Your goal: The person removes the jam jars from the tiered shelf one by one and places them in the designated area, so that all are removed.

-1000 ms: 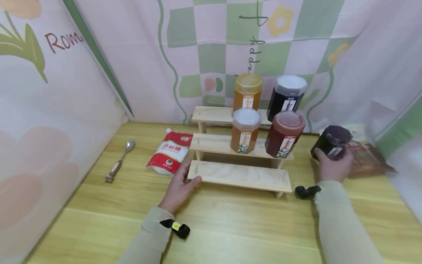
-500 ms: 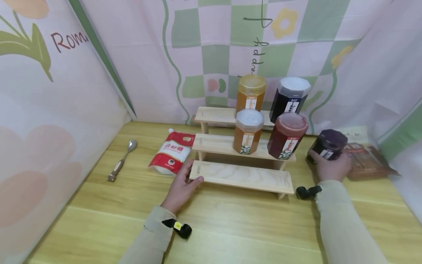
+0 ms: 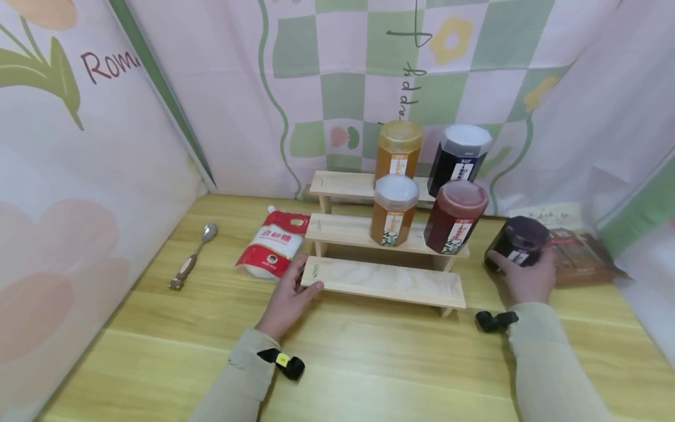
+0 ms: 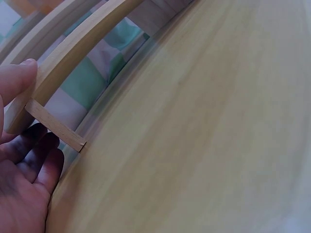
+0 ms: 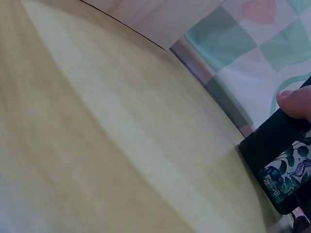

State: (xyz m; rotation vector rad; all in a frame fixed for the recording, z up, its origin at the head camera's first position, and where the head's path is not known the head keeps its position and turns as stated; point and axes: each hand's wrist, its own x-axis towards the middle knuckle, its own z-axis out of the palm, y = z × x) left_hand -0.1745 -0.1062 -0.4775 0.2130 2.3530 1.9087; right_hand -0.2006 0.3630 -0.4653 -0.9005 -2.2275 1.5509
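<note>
My right hand grips a dark eight-sided jar with a purple-black lid, to the right of a three-step wooden rack. The jar's patterned label shows in the right wrist view, with the thumb pressed on its side. At the rack's left end, my left hand holds the lowest step, thumb over the edge and fingers beneath, near the leg. An amber jar and a red jar stand on the middle step. On the top step are a yellow jar and a black, white-lidded jar.
A red-and-white sugar bag lies left of the rack, close to my left hand. Further left is a metal spoon. Behind my right hand lies a brown packet. Patterned curtains border the wooden table.
My right hand has brought the dark jar slightly left and nearer to me, away from the brown packet. The left hand keeps its hold on the rack.
</note>
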